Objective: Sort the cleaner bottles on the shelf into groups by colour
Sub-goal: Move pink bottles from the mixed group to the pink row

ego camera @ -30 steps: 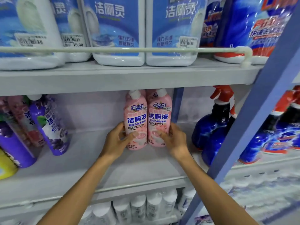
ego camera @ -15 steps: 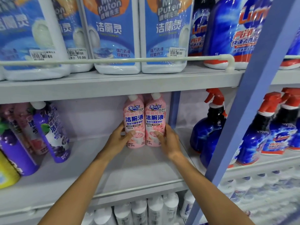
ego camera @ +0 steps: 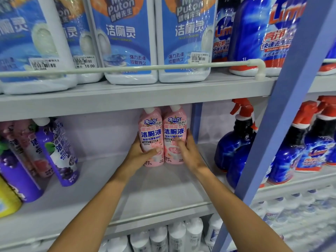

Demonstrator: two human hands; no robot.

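Hands have crept higher up the 2 pink bottles (ego camera: 174, 124) in the last second: the left hand (ego camera: 140, 153) wraps the left one, thumb across its label, and the right hand (ego camera: 187, 151) clasps the right one. The pair stands upright and touching at the back of the middle shelf (ego camera: 145, 188), so pink looks nearly grouped. At left lean 2 purple bottles (ego camera: 60, 151), 1 pink-labelled bottle (ego camera: 31, 151) and 1 yellow bottle (ego camera: 7, 202); 2 blue sprayers (ego camera: 234, 142) stand right.

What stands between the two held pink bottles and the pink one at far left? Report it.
A leaning purple bottle, just right of the far-left pink bottle, stands between it and the pink pair; nothing else visible.
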